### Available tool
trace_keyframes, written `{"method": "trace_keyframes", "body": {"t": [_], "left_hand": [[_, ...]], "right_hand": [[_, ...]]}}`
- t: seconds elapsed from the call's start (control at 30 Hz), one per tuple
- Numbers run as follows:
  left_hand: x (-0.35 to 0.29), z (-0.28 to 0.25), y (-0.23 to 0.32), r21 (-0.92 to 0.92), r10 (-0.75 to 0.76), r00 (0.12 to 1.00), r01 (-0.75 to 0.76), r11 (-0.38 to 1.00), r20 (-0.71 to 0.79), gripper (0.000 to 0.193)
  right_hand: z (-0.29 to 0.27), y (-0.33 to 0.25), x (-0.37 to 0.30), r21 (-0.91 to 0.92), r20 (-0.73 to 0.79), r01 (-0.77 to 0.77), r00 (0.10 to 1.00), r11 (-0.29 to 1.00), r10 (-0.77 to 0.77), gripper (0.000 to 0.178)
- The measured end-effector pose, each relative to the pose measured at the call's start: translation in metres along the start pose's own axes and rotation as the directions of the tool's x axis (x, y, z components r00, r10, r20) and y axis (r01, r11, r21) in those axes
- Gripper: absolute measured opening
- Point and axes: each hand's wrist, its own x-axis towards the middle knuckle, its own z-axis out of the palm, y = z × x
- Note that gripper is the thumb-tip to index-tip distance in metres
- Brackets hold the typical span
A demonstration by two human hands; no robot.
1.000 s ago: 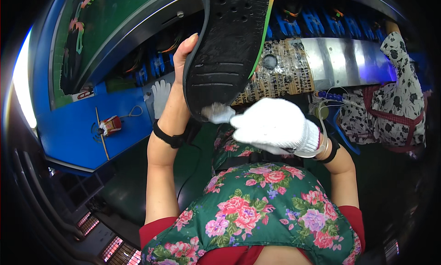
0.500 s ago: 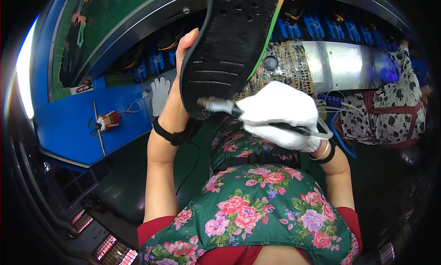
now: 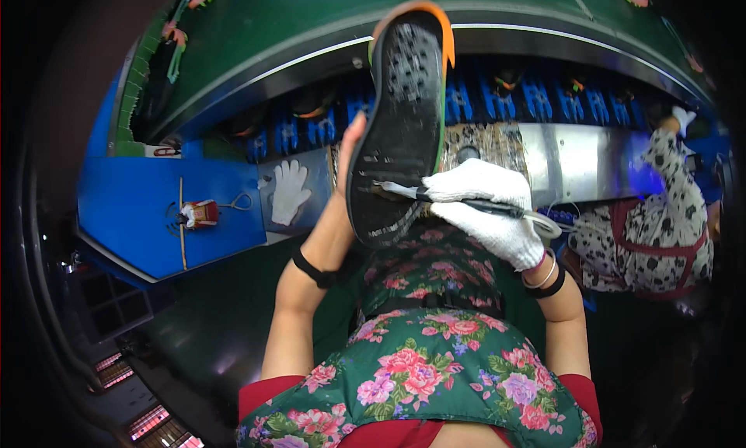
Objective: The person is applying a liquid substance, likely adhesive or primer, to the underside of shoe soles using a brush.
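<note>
Head view shows a long, curved black sole (image 3: 398, 129) with an orange and green rim, held up lengthwise in front of the floral green apron (image 3: 420, 374), its dimpled end pointing away; the bare left hand (image 3: 352, 154) grips it at the left edge, the thumb side lying along that rim and the other fingers hidden behind, so how far they curl cannot be told; the right hand (image 3: 486, 205), in a white knitted glove, has its fingers closed round a slim black-handled brush (image 3: 403, 190) with pale bristles, from whose rear a translucent tube (image 3: 546, 224) trails; the bristles appear to touch the sole just below its raised ridges, where wet-looking streaks shine. The step in hand seems to be spreading something liquid over this face; the next stroke would call for a steady sole, light bristle pressure and care close to the rim. As for containers, a small red and gold packet or cup (image 3: 203, 214) sits on the blue table (image 3: 124, 195) beside a thin wooden stick (image 3: 183, 250); it is too small and warped near the lens rim to tell what is inside; blue plastic holders (image 3: 536, 98) line the space under the green conveyor (image 3: 311, 36), with dark, orange-trimmed pieces (image 3: 507, 83) among them.
</note>
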Motion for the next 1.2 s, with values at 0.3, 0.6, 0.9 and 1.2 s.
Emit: {"method": "trace_keyframes", "body": {"t": [0.3, 0.6, 0.9, 1.2], "left_hand": [[-0.030, 0.006, -0.003, -0.042, 0.131, 0.977, -0.125, 0.991, 0.168, 0.099], [-0.010, 0.051, 0.204, 0.309, 0.252, 0.838, -0.434, 0.846, 0.484, 0.102], [0.062, 0.031, 0.239, 0.221, 0.740, 0.671, -0.728, 0.649, 0.035, 0.097], [0.280, 0.099, 0.216, 0.832, 0.648, 0.631, 0.007, -0.555, 0.426, 0.081]], "right_hand": [[-0.009, -0.009, 0.054, -0.065, 0.044, 0.276, 0.961, 0.959, -0.273, 0.028], [-0.020, 0.012, 0.010, 0.722, -0.215, -0.187, 0.855, 0.667, 0.472, 0.026], [-0.002, 0.061, -0.044, 0.724, -0.276, -0.171, 0.817, 0.669, 0.507, 0.023], [-0.016, 0.068, -0.070, 0.728, -0.432, -0.041, 0.747, 0.684, 0.505, 0.023]]}}
